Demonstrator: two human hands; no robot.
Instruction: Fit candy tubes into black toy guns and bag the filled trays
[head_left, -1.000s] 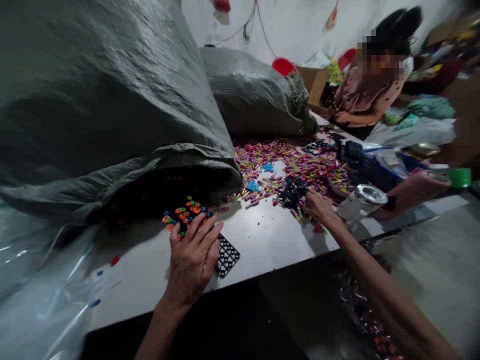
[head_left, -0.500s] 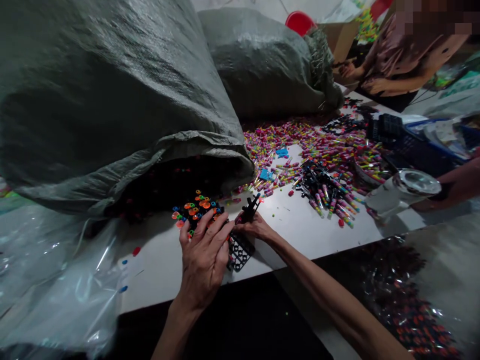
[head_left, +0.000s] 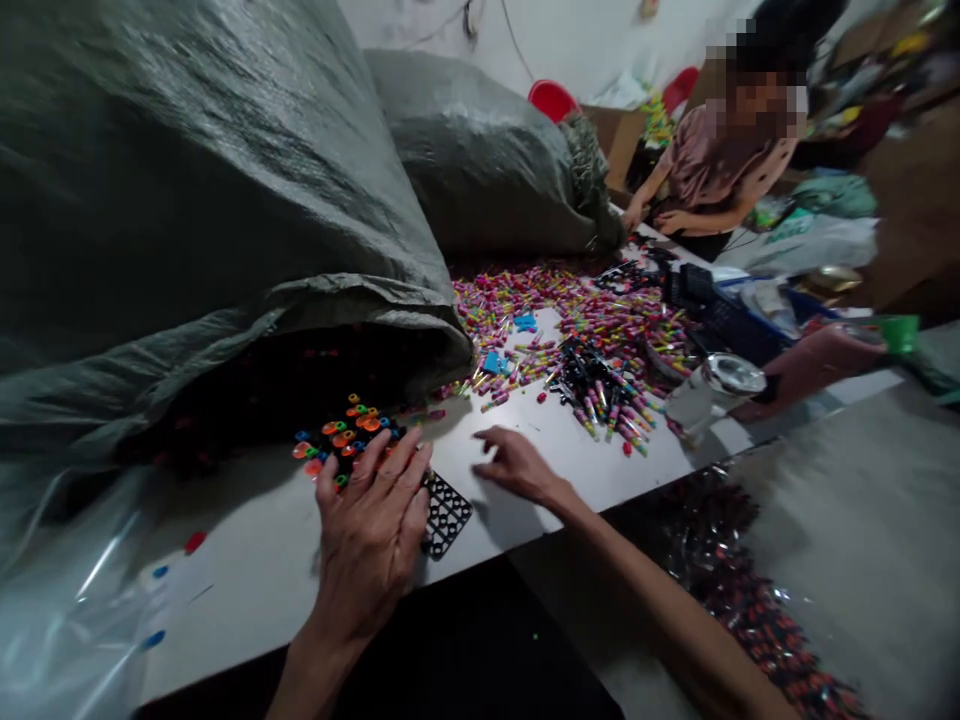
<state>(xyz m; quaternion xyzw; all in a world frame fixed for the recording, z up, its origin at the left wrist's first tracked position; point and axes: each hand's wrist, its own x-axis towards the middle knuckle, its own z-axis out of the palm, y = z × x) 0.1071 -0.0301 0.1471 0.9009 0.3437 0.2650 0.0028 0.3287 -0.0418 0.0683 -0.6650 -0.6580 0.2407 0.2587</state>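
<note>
Fingers of the left hand [head_left: 371, 525] lie spread flat, pressing the black grid tray [head_left: 447, 515].

No readable text

No lettering, label, brand, number or sign can be read anywhere in this view.

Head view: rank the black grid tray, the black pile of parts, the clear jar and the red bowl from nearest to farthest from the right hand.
From the right hand:
1. Black grid tray, just to its left, partly under the left hand.
2. Black pile of parts, beyond it and to the right, among the coloured pieces.
3. Clear jar, farther right, near the table edge.
4. Red bowl, far back behind the grey sacks.
</note>
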